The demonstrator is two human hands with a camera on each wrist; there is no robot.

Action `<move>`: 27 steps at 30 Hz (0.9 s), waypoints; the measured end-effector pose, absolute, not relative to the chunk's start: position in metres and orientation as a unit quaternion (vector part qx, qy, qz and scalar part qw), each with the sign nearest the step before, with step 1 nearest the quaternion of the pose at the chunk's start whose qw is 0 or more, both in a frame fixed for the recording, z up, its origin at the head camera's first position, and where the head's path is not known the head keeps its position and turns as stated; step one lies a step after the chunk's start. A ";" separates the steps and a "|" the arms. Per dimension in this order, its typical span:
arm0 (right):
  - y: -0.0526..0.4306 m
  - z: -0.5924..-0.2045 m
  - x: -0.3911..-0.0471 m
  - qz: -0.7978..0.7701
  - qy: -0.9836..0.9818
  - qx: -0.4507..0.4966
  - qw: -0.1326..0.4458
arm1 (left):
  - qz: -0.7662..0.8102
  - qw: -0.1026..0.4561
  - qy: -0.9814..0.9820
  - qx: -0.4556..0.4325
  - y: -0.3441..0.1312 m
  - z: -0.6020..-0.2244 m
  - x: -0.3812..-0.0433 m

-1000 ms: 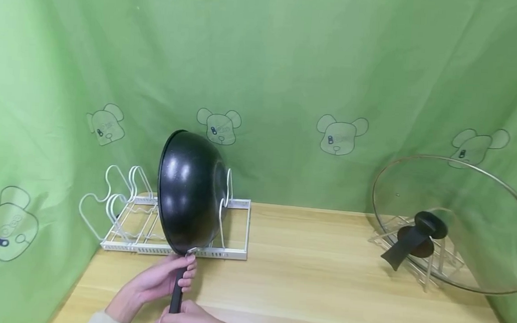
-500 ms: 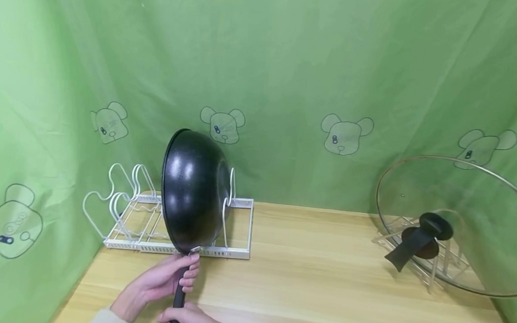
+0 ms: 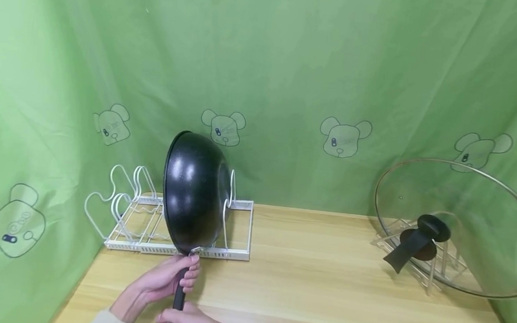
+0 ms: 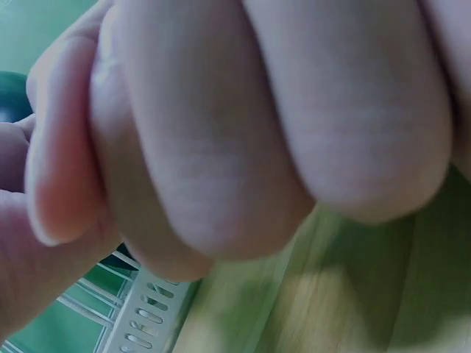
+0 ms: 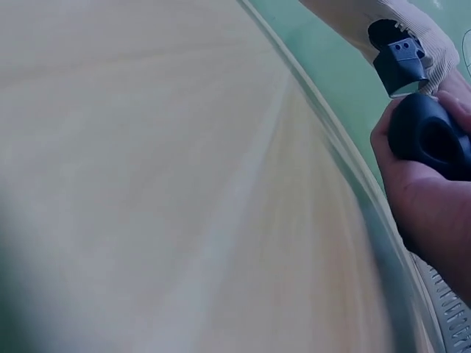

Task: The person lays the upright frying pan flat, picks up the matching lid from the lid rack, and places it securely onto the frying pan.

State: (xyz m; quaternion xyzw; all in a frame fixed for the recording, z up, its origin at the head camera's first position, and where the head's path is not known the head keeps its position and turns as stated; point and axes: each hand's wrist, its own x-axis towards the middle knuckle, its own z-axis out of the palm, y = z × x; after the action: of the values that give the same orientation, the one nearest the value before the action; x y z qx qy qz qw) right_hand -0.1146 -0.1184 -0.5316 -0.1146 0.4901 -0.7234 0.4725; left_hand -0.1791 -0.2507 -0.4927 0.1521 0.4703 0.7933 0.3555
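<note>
A deep black wok (image 3: 195,192) stands on its side in a white wire rack (image 3: 234,254), its rounded bottom to the right against a wire loop. Its black handle (image 3: 179,296) points toward me. My left hand (image 3: 162,280) grips the handle just below the rim, thumb on top near the metal bracket. Further down, my right hand (image 3: 190,322) is wrapped round the handle's end. Large curled fingers (image 4: 213,132) fill the left wrist view. In the right wrist view, the handle end (image 5: 434,140) with its hanging hole sticks out of my right fist.
At the right, a big glass lid (image 3: 496,238) with a black knob leans in a smaller wire stand (image 3: 430,273). Several wire loops (image 3: 118,197) rise at the rack's left end. A green curtain (image 3: 291,83) hangs behind the wooden table (image 3: 314,265).
The head view has shifted slightly, moving the scene a little to the right in it. Both hands keep their grip, and the wok stays in the rack.
</note>
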 end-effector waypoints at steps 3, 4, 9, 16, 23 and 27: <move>-0.117 -0.533 -0.115 -0.719 0.496 -0.121 0.471 | 0.792 0.356 0.473 0.152 -0.251 -0.492 -0.178; -0.116 -0.533 -0.115 -0.716 0.502 -0.127 0.468 | 0.791 0.356 0.474 0.154 -0.251 -0.493 -0.178; -0.113 -0.534 -0.116 -0.703 0.525 -0.161 0.452 | 0.788 0.353 0.479 0.160 -0.252 -0.494 -0.176; -0.113 -0.533 -0.117 -0.699 0.547 -0.164 0.431 | 0.786 0.348 0.481 0.174 -0.251 -0.494 -0.175; -0.113 -0.529 -0.117 -0.693 0.551 -0.175 0.431 | 0.787 0.342 0.477 0.187 -0.251 -0.484 -0.173; -0.113 -0.523 -0.118 -0.687 0.555 -0.190 0.428 | 0.787 0.330 0.483 0.197 -0.251 -0.476 -0.171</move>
State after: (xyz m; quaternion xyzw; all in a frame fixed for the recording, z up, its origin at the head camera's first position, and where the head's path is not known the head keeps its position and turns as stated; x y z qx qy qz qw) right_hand -0.1181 -0.1129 -0.5233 -0.1900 0.5554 -0.6870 0.4284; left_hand -0.1709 -0.2512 -0.4759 0.1968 0.4833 0.7866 0.3301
